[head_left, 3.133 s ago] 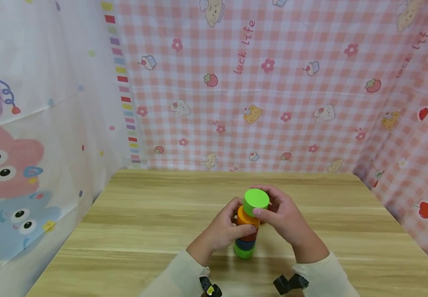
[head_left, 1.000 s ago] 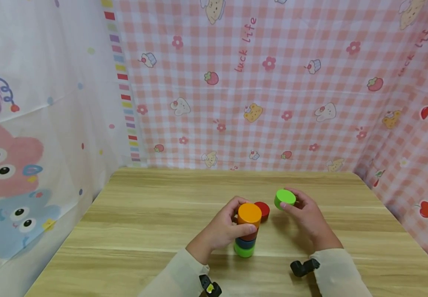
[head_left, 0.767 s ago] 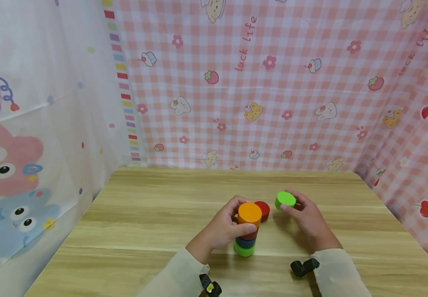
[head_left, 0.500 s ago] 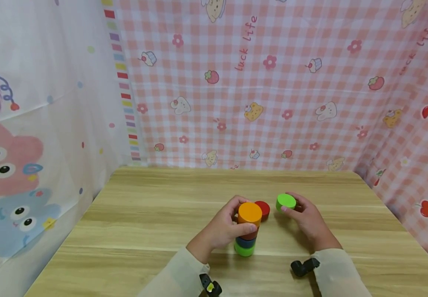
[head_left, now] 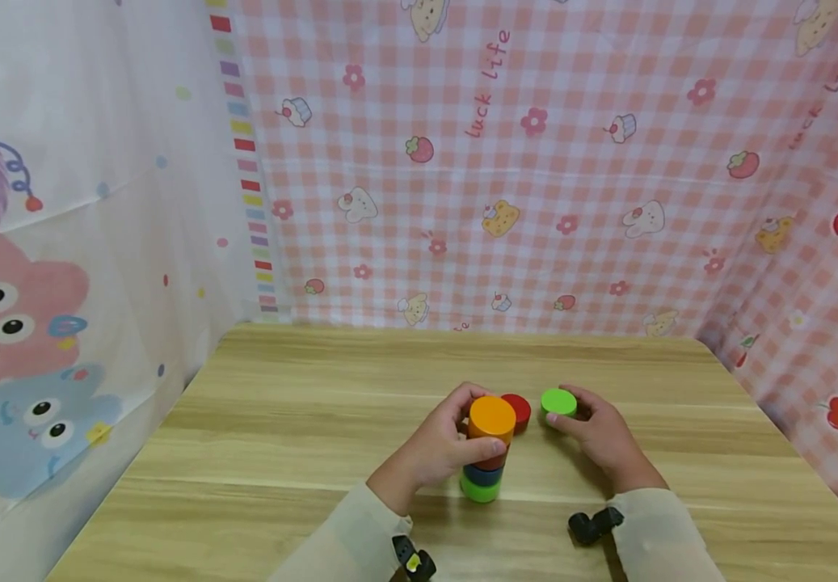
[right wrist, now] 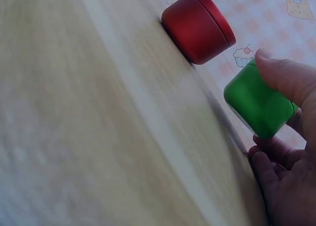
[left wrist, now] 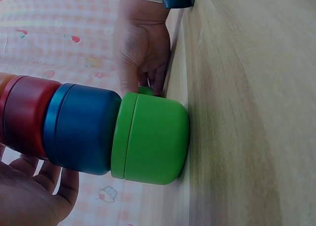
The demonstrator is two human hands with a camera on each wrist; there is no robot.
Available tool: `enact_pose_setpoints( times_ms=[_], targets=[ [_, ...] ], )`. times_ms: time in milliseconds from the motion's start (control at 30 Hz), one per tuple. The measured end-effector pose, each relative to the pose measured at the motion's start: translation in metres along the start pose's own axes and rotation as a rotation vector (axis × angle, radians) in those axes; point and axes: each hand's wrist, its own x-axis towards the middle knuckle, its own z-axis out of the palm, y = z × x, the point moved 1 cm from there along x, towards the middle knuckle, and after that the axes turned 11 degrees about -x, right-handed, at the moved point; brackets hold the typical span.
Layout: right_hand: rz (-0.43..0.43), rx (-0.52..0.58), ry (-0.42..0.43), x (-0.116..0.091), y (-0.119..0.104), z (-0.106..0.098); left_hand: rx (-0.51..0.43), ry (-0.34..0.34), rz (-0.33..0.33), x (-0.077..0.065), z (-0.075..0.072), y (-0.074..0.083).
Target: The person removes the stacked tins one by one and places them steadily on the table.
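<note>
A stack of small round lidded tins stands upright: a green tin (left wrist: 150,139) at the bottom, then a blue tin (left wrist: 83,129), a red tin (left wrist: 30,114) and an orange tin (head_left: 492,415) on top. My left hand (head_left: 429,443) grips the upper part of the stack, thumb across the front and fingers behind. To the right, my right hand (head_left: 603,435) holds another green tin (head_left: 559,402) between thumb and fingers. In the right wrist view this green tin (right wrist: 259,100) is close over the table, with the fingertips right at the tabletop.
A separate red tin (head_left: 517,413) stands on the wooden table (head_left: 302,453) behind the stack, between it and the green tin in my right hand. A pink checked cloth (head_left: 455,162) hangs behind the table, and a white printed cloth (head_left: 171,202) hangs along the left.
My right hand has lifted the green tin off the top of the stack, carried it right and lowered it towards the table. The orange tin's lid came into full view. The left hand stays put.
</note>
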Motion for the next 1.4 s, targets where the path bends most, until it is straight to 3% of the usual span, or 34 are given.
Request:
enact_pose_setpoints(
  times_ms=[767,1067,1400],
  targets=[
    [0.02,-0.073,-0.013,0.002,-0.001,0.001,-0.004,-0.01,0.02,-0.002,0.0,0.005],
    [0.069,0.004,-0.038,0.0,-0.008,-0.003,-0.014,-0.002,0.011,-0.001,0.001,0.004],
    [0.065,0.097,0.082,-0.01,-0.041,-0.016,0.007,-0.049,0.029,0.0,-0.007,0.004]
  ],
)
